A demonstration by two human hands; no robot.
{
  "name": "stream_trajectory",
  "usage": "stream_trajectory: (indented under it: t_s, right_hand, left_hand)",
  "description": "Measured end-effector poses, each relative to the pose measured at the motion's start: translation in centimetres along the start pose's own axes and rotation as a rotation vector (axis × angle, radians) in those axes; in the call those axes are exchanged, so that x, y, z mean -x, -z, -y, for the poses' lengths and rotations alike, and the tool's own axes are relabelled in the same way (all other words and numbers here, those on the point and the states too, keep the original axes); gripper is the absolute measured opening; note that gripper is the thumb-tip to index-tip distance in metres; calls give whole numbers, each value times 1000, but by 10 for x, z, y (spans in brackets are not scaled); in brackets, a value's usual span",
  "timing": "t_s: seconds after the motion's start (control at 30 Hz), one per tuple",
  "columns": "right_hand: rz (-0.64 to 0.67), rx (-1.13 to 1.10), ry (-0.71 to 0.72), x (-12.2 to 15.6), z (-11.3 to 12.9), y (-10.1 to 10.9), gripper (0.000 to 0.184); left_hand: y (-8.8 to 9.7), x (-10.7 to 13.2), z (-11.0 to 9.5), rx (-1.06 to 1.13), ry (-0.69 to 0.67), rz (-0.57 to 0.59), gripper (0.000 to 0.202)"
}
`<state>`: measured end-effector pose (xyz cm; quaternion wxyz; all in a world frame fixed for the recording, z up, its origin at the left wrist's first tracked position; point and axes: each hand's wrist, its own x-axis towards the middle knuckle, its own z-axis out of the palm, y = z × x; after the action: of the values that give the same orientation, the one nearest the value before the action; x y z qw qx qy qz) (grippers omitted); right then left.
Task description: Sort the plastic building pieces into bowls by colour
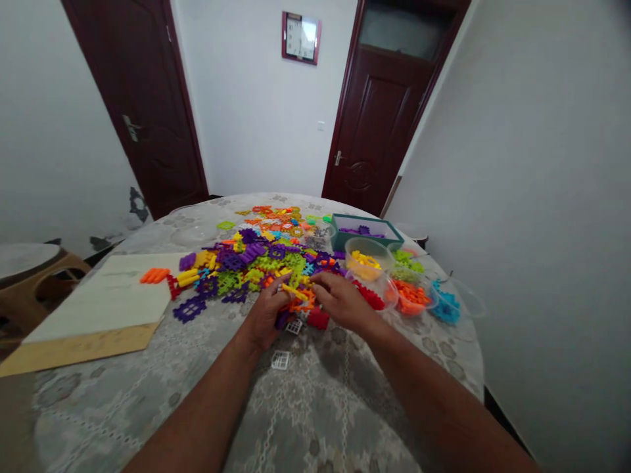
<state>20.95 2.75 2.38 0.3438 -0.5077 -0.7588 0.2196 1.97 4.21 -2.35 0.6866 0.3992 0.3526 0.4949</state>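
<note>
Holding a slim yellow plastic stick (294, 291), left hand (266, 312) meets right hand (341, 300).

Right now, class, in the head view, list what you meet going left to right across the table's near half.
White board → loose orange pieces → purple flat piece → left hand → right hand → orange pieces in a clear tub → blue pieces.

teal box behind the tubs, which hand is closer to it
Right. The right hand lies in front and left of the teal box; the left hand is farther left.
</note>
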Motion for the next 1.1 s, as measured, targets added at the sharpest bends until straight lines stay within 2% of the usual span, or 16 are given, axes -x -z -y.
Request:
stream_trajectory:
  t_s: [0.1,0.23,0.43,0.6,0.7,0.83,0.97,1.03,1.1]
  right_hand:
    - [-62,-78,-65,7,0,-12,23]
    - [-145,-163,-150,11,-11,-13,22]
    - [-269,-274,-240,18,-20,10,26]
    - [-374,-408,-235,20,-26,38,36]
    - [-477,-383,-239,18,-41,56,38]
    - [-592,-306,-292,13,-74,77,40]
    - [-697,-213,-304,12,-101,87,50]
    - [-694,-158,-294,14,-100,84,50]
    - [-652,-151,-260,18,-85,75,43]
  left_hand:
    - [-1,1,-2,6,0,-2,63]
    - [-4,2,-3,8,23,-11,69]
    - [-6,2,-4,-3,22,-43,75]
    - [-7,3,-6,0,-1,-39,73]
    - [-8,4,-6,-25,0,-47,74]
    - [-7,3,-3,-62,7,-54,74]
    - [-5,2,2,-92,23,-29,73]
    - [-6,3,2,-91,31,-31,73]
    - [-8,4,2,-87,30,-32,74]
